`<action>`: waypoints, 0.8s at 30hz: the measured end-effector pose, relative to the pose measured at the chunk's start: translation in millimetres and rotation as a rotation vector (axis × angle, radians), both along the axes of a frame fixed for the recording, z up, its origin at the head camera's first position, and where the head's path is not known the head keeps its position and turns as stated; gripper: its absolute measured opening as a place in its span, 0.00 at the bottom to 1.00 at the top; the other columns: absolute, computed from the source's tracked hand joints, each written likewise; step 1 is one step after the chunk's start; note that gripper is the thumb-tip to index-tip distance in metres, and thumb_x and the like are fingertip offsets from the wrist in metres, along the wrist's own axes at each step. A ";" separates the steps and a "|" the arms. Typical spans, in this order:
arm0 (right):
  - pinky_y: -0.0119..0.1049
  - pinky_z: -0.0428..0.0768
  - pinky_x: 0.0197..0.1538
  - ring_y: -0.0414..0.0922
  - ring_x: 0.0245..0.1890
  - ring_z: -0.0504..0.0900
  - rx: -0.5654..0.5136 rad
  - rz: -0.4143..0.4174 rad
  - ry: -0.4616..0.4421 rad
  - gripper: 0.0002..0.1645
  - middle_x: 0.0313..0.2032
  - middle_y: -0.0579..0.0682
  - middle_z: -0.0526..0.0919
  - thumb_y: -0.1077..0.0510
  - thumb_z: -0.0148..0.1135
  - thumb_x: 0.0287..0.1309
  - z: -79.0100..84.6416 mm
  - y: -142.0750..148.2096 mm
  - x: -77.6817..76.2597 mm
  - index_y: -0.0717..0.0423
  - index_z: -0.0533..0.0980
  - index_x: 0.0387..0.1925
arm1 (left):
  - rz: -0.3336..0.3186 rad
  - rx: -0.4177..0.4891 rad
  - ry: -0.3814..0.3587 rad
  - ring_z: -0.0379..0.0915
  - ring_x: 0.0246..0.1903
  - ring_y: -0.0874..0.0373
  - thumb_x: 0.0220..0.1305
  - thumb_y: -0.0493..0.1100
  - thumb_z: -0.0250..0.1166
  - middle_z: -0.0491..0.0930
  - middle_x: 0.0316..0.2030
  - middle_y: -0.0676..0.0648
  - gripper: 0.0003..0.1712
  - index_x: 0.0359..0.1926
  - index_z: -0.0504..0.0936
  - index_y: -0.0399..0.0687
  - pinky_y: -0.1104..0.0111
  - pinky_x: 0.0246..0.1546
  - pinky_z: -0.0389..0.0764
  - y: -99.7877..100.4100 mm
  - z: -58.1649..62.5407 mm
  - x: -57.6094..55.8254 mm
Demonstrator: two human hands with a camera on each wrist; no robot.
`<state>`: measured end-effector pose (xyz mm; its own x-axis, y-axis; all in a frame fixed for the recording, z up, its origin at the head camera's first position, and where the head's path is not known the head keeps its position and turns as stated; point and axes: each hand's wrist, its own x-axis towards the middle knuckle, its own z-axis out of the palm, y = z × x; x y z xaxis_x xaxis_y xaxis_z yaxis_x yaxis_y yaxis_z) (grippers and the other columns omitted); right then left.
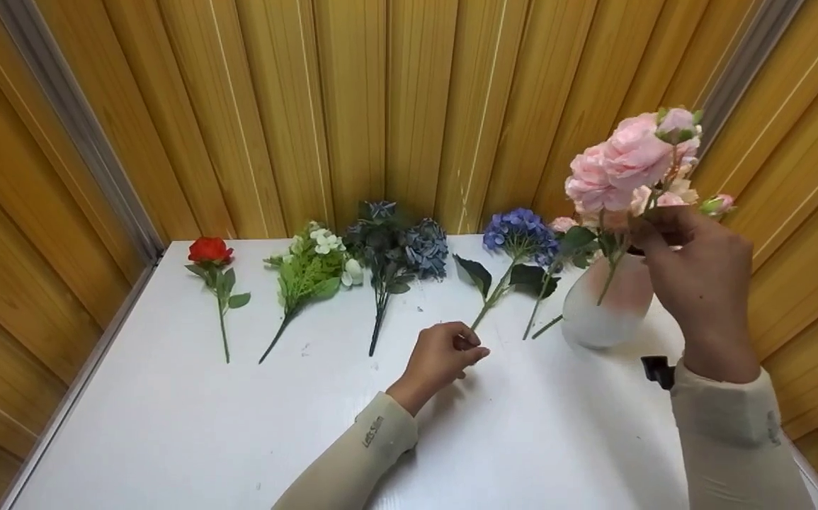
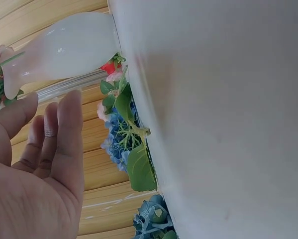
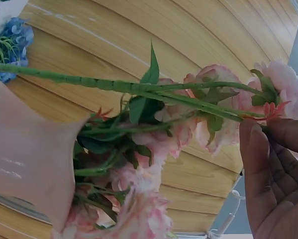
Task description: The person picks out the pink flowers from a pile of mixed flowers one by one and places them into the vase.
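My right hand [image 1: 706, 283] pinches the upper stem of a spray of pink flowers [image 1: 628, 156] between thumb and fingers. Its green stem [image 3: 104, 85] slants down in front of the vase; in the right wrist view the cut end runs past the mouth. The vase [image 1: 596, 322], white with a pinkish neck, stands upright on the table and holds other pink flowers [image 3: 149, 214]. My left hand [image 1: 444, 354] is over the table with nothing in its grasp, fingers loosely bent. Just beyond its fingertips is the stem of a blue-violet hydrangea [image 1: 518, 234].
Along the back of the white table [image 1: 189, 439] lie a red rose [image 1: 210, 249], a green-and-white bunch [image 1: 309, 265] and a dark blue bunch [image 1: 426, 248]. More leafy stems [image 1: 540, 304] lie left of the vase. Wood-panelled walls [image 1: 352, 106] enclose the table.
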<state>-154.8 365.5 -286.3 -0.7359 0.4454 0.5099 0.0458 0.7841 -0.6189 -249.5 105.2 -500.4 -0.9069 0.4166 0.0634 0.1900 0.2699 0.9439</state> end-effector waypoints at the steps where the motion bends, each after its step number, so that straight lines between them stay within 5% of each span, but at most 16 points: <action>1: 0.15 0.73 0.38 0.18 0.33 0.77 -0.004 -0.009 0.022 0.18 0.36 0.31 0.90 0.50 0.68 0.81 1.4 1.1 0.4 0.57 0.91 0.59 | 0.002 -0.001 -0.001 0.94 0.38 0.40 0.72 0.42 0.81 0.90 0.32 0.51 0.07 0.40 0.90 0.46 0.70 0.28 0.91 0.1 0.3 -0.1; 4: 0.19 0.73 0.39 0.20 0.34 0.78 -0.008 -0.029 0.078 0.16 0.30 0.15 0.77 0.52 0.69 0.80 4.8 4.5 1.5 0.56 0.92 0.56 | 0.012 -0.006 -0.007 0.93 0.38 0.40 0.74 0.43 0.80 0.89 0.31 0.52 0.08 0.39 0.90 0.47 0.71 0.27 0.90 0.2 1.6 -0.7; 8: 0.14 0.72 0.41 0.19 0.36 0.76 0.006 -0.057 0.073 0.18 0.41 0.37 0.92 0.50 0.67 0.82 7.8 6.4 4.0 0.56 0.91 0.60 | 0.021 -0.006 -0.010 0.92 0.37 0.43 0.75 0.44 0.79 0.89 0.30 0.52 0.09 0.38 0.89 0.47 0.71 0.28 0.91 -0.2 3.2 -0.9; 11: 0.11 0.71 0.43 0.17 0.39 0.74 0.024 -0.066 0.070 0.20 0.54 0.56 0.94 0.48 0.66 0.84 8.6 5.9 5.4 0.56 0.89 0.64 | 0.020 0.000 -0.016 0.92 0.37 0.44 0.76 0.44 0.78 0.89 0.30 0.52 0.08 0.38 0.89 0.47 0.71 0.28 0.90 -1.2 2.9 -0.2; 24: 0.13 0.76 0.50 0.17 0.42 0.77 0.004 -0.074 0.165 0.22 0.57 0.56 0.94 0.44 0.69 0.82 19.5 3.1 6.3 0.53 0.89 0.63 | 0.034 0.026 -0.019 0.93 0.40 0.41 0.77 0.43 0.77 0.88 0.29 0.53 0.08 0.37 0.89 0.49 0.71 0.28 0.91 -1.9 4.8 0.2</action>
